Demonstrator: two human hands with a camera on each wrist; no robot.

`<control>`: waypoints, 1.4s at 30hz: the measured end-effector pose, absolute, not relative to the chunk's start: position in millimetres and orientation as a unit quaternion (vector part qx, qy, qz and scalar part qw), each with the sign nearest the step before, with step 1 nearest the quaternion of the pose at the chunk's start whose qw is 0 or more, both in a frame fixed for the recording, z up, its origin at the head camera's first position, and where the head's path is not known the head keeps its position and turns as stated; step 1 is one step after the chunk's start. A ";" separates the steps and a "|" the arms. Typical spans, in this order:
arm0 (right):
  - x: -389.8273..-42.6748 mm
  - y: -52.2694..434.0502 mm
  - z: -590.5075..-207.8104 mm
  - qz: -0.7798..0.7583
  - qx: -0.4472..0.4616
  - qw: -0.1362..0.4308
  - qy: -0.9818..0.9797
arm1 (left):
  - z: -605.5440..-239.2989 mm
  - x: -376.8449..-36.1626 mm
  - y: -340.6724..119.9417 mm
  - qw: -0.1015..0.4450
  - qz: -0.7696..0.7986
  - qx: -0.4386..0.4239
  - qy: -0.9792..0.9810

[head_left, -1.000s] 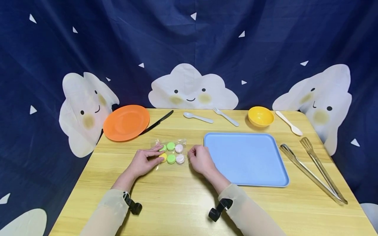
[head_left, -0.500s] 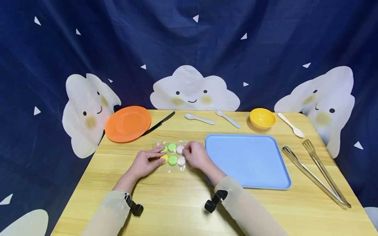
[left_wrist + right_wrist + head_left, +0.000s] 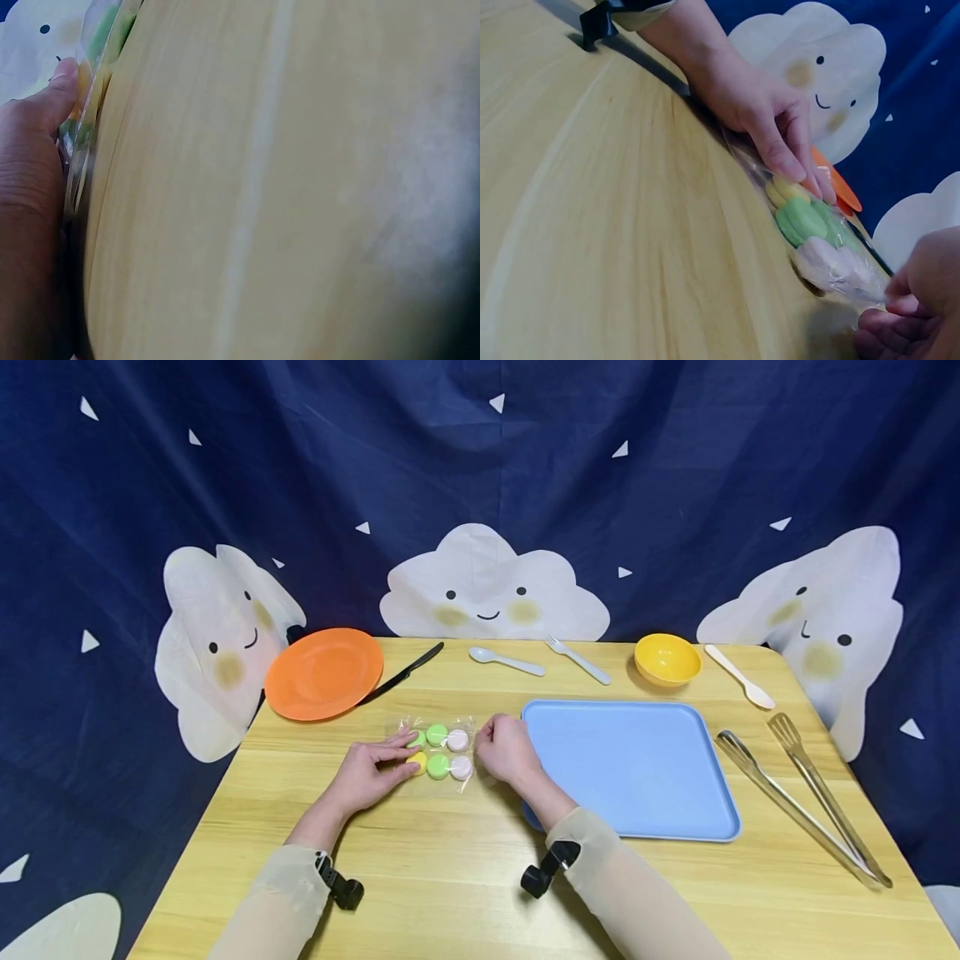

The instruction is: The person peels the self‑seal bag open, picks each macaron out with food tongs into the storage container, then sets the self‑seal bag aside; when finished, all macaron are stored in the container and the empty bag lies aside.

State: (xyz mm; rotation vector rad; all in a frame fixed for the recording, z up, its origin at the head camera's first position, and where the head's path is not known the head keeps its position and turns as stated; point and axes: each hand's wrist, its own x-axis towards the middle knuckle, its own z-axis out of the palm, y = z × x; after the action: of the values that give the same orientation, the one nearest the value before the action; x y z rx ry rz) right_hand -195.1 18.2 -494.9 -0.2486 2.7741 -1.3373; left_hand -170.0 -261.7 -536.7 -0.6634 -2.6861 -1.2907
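Though curled, right grip point(image 3: 512, 750) at bag point(image 3: 442, 753).

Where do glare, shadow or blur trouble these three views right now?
Head: mostly crisp, a pale sheen on the light wooden tabletop, small glints on the clear plastic packet of macarons. Left wrist: tabletop soft, hazy bright patch at right, dark lower-right corner. Right wrist: packet glints, somewhat soft; a dim shadow beside the right hand.
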 end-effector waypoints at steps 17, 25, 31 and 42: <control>-208.5 21.2 -497.2 -0.454 -0.089 0.016 0.887 | -537.2 -169.9 -260.3 0.050 -0.425 -0.218 -0.877; -205.6 30.0 -493.7 -0.449 -0.076 0.004 0.890 | -539.5 -170.0 -261.2 0.042 -0.426 -0.213 -0.878; -204.5 40.4 -486.9 -0.406 -0.095 -0.003 0.909 | -538.2 -169.8 -262.9 0.044 -0.432 -0.208 -0.877; -191.9 45.8 -494.5 -0.211 -0.282 -0.046 0.935 | -540.4 -169.8 -262.0 0.040 -0.438 -0.204 -0.875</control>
State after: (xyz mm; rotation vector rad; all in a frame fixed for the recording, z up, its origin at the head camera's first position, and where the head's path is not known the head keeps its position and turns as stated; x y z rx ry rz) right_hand -191.9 45.8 -494.5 -0.9123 3.0263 -0.6826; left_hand -169.8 -262.0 -540.4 -0.6245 -2.6799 -1.3421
